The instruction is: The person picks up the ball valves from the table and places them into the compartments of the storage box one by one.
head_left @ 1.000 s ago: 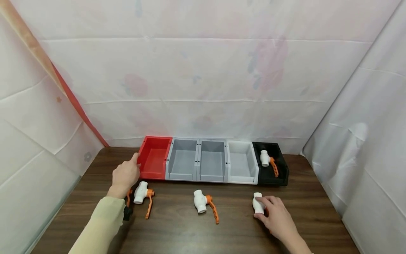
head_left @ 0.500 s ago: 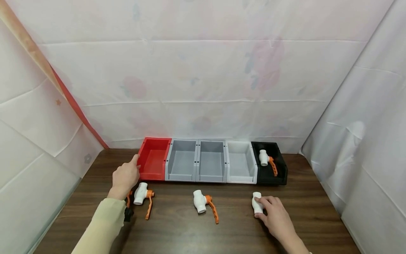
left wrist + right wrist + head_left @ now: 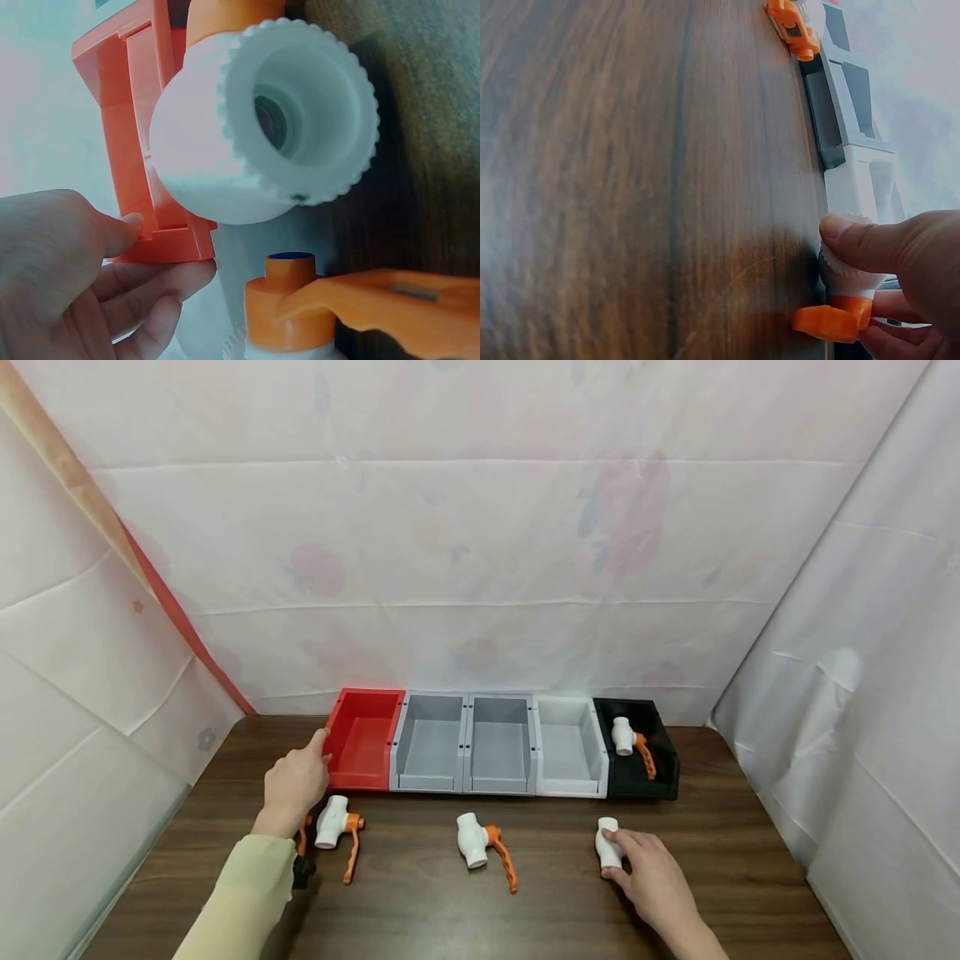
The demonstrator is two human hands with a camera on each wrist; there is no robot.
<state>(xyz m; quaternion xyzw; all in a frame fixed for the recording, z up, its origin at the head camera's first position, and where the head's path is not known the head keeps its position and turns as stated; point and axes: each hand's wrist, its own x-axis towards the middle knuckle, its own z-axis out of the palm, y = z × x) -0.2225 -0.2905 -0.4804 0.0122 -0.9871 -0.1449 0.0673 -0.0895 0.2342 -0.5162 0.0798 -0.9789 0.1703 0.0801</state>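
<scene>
Both unmoved: left grip (image 3: pixel 294 783) pinching red bin (image 3: pixel 364 739), right grip (image 3: pixel 654 875) holding white valve (image 3: pixel 607 845).

Smooth plastic red bin (image 3: pixel 365 742), wood-grained tabletop (image 3: pixel 555 902)

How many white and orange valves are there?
5. One valve lies in the black bin, a second is pinched by the right hand, a third lies mid-table, a fourth near the red bin, a fifth mostly behind the left sleeve. More may be hidden there.

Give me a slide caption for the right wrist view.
Right hand grips a white valve with an orange handle; another valve and bins beyond.
</scene>
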